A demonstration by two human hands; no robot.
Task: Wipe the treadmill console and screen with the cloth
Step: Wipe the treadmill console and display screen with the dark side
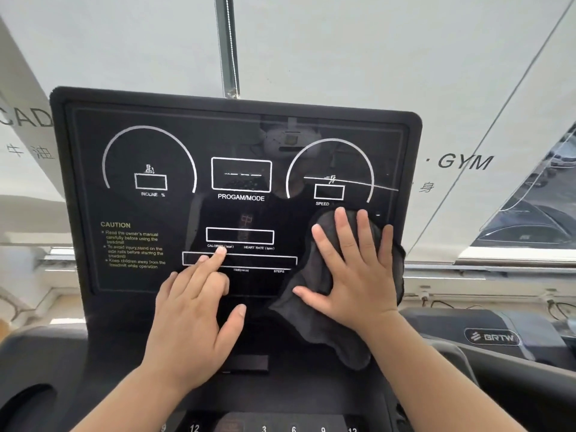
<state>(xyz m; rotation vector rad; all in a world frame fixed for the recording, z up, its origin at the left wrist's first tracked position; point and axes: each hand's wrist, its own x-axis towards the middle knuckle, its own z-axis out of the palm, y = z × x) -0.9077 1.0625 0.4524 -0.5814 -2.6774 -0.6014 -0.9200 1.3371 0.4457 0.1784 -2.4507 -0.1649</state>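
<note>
The black treadmill console screen (131,169) stands upright in front of me, with white dials, boxes and a caution text. My right hand (355,269) lies flat with fingers spread on a dark grey cloth (314,319), pressing it against the screen's lower right below the SPEED box. The cloth's lower end hangs down over the console's bottom edge. My left hand (193,310) rests on the lower middle of the screen, fingers apart, index fingertip touching near the CALORIES label. It holds nothing.
Below the screen a row of number buttons (293,428) runs along the lower console. A cup recess (25,406) lies at the lower left. Another treadmill (492,338) stands to the right. White window blinds (343,57) hang behind.
</note>
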